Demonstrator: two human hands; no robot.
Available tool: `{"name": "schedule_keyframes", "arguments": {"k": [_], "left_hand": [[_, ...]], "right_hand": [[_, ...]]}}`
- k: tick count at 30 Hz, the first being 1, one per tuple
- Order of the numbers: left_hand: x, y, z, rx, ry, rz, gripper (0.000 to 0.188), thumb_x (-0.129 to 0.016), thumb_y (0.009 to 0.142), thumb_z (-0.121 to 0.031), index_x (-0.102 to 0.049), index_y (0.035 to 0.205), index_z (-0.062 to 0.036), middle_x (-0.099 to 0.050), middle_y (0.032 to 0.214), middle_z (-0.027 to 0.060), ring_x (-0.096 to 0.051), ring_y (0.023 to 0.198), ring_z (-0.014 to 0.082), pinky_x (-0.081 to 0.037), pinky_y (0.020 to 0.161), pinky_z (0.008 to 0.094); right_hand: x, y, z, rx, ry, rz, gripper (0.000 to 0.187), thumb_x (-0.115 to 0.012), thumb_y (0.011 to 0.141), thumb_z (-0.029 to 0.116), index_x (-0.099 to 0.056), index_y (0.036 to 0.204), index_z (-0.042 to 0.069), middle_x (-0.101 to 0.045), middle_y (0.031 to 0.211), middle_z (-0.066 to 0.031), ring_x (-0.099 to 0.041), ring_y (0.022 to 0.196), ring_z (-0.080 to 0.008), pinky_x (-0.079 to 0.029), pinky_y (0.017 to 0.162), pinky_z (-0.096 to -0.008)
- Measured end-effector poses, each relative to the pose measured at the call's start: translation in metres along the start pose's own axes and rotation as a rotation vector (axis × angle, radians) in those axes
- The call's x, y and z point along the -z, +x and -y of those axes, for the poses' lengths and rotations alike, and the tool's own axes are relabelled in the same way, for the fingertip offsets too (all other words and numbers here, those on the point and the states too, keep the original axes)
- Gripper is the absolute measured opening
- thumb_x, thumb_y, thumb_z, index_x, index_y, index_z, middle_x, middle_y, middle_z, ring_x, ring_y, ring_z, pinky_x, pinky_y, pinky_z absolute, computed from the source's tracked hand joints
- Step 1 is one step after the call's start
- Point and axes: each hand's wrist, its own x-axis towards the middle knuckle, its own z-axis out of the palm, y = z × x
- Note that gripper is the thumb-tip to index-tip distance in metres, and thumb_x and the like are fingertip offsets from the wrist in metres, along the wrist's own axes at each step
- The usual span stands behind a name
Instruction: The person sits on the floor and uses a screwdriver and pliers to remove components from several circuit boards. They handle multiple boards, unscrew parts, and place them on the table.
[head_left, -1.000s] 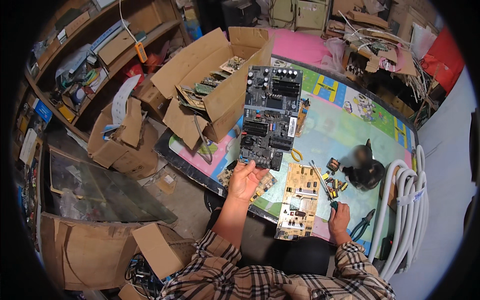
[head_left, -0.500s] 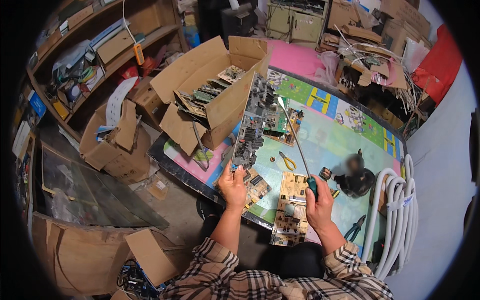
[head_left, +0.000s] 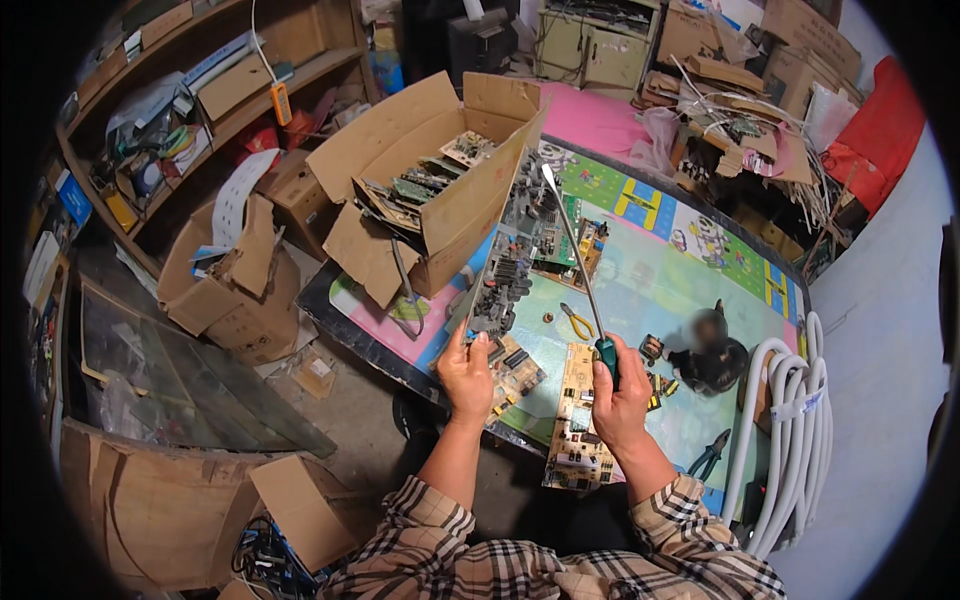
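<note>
The left hand (head_left: 468,380) pinches the near end of a long, dark-grey rectangular circuit board crowded with black components (head_left: 505,270). The board is tilted on edge, just right of the large open brown cardboard box (head_left: 470,215). The right hand (head_left: 624,402) is wrapped round the dark green handle of a long metal-shafted screwdriver (head_left: 606,350), its tip raised right of the box, near the board's far end. Contact between tip and board cannot be confirmed.

Recommended practice: brace the board before applying force, keep the left fingers out of the blade's line, and increase pressure gradually.

Markings: faint print on the box's near wall and blue print on the white band (head_left: 800,404), well right of the box, are illegible.
</note>
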Motion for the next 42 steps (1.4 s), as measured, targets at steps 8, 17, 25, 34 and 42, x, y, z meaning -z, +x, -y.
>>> {"name": "schedule_keyframes", "arguments": {"k": [8, 17, 25, 34, 42], "left_hand": [[0.002, -0.001, -0.008, 0.013, -0.028, 0.010, 0.034, -0.052, 0.093, 0.002, -0.055, 0.127, 0.0030, -0.064, 0.102, 0.0067, -0.061, 0.085, 0.0114, -0.056, 0.074, 0.0297], [0.001, 0.000, -0.012, 0.046, -0.067, 0.035, 0.032, -0.052, 0.094, -0.001, -0.056, 0.125, 0.0035, -0.064, 0.104, 0.0069, -0.062, 0.087, 0.0120, -0.056, 0.076, 0.0304], [0.002, 0.004, -0.012, 0.244, -0.295, 0.107, 0.029, -0.052, 0.093, 0.002, -0.055, 0.121, 0.0032, -0.065, 0.108, 0.0127, -0.066, 0.094, 0.0213, -0.058, 0.082, 0.0362], [0.006, 0.006, -0.009, 0.436, -0.530, 0.147, 0.024, -0.052, 0.093, 0.001, -0.057, 0.117, 0.0012, -0.065, 0.107, 0.0138, -0.067, 0.096, 0.0237, -0.060, 0.082, 0.0390], [0.009, 0.010, -0.003, 0.498, -0.611, 0.185, 0.023, -0.051, 0.094, 0.000, -0.057, 0.116, 0.0008, -0.065, 0.111, 0.0150, -0.066, 0.099, 0.0251, -0.060, 0.082, 0.0386]], "right_hand": [[-0.003, 0.002, 0.001, 0.017, -0.007, 0.011, 0.031, -0.059, 0.088, 0.006, -0.057, 0.118, -0.001, -0.055, 0.080, -0.0144, -0.056, 0.066, -0.0271, -0.045, 0.060, -0.0346], [-0.006, 0.000, 0.000, -0.012, -0.014, 0.036, 0.030, -0.059, 0.088, 0.006, -0.057, 0.118, 0.000, -0.055, 0.080, -0.0141, -0.056, 0.064, -0.0266, -0.045, 0.058, -0.0350], [-0.008, -0.003, -0.010, -0.049, -0.003, 0.062, 0.029, -0.060, 0.088, 0.006, -0.058, 0.116, -0.002, -0.055, 0.080, -0.0152, -0.056, 0.066, -0.0289, -0.045, 0.061, -0.0359], [-0.007, -0.003, -0.012, -0.056, -0.012, 0.068, 0.031, -0.060, 0.088, 0.006, -0.058, 0.118, -0.002, -0.056, 0.081, -0.0151, -0.055, 0.066, -0.0272, -0.045, 0.061, -0.0352], [-0.006, -0.006, -0.022, -0.085, -0.017, 0.070, 0.030, -0.060, 0.089, 0.008, -0.058, 0.118, -0.003, -0.056, 0.082, -0.0155, -0.055, 0.068, -0.0274, -0.045, 0.063, -0.0356]]}}
